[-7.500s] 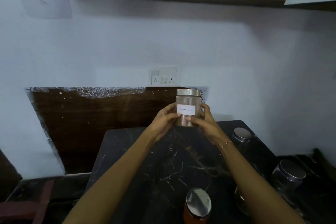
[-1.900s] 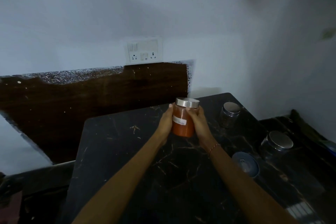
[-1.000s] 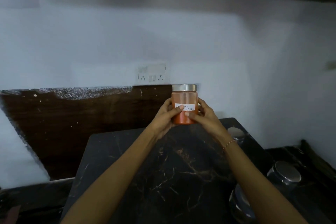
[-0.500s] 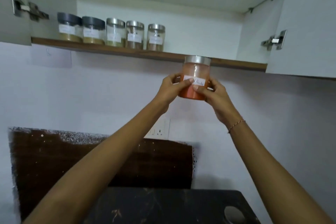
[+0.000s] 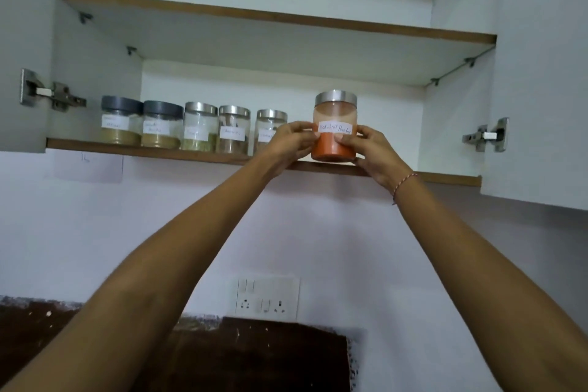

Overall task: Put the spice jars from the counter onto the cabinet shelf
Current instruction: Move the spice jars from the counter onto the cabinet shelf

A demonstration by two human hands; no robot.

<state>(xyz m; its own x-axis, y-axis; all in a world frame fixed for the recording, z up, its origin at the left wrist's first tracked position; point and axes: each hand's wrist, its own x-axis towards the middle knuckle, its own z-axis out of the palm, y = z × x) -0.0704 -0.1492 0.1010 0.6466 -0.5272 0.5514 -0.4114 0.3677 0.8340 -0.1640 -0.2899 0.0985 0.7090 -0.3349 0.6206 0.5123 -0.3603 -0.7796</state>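
Note:
A glass jar of red chilli powder (image 5: 334, 114), steel lid and white handwritten label, is held upright at the front edge of the lower cabinet shelf (image 5: 159, 153). My left hand (image 5: 291, 143) grips its left side and my right hand (image 5: 372, 149) its right side. Whether its base rests on the shelf I cannot tell. Left of it a row of several labelled spice jars (image 5: 200, 127) stands on the same shelf; the nearest one (image 5: 269, 124) is partly hidden by my left hand.
The cabinet doors are open, with the left door (image 5: 22, 48) and the right door (image 5: 541, 89) flanking the opening. An upper shelf (image 5: 286, 17) sits above. Shelf room lies right of the held jar. A wall socket plate (image 5: 267, 297) is below.
Both hands lifted the red jar from the counter up to the cabinet. In the last half second it rose from below the shelf edge to shelf level, right of the row.

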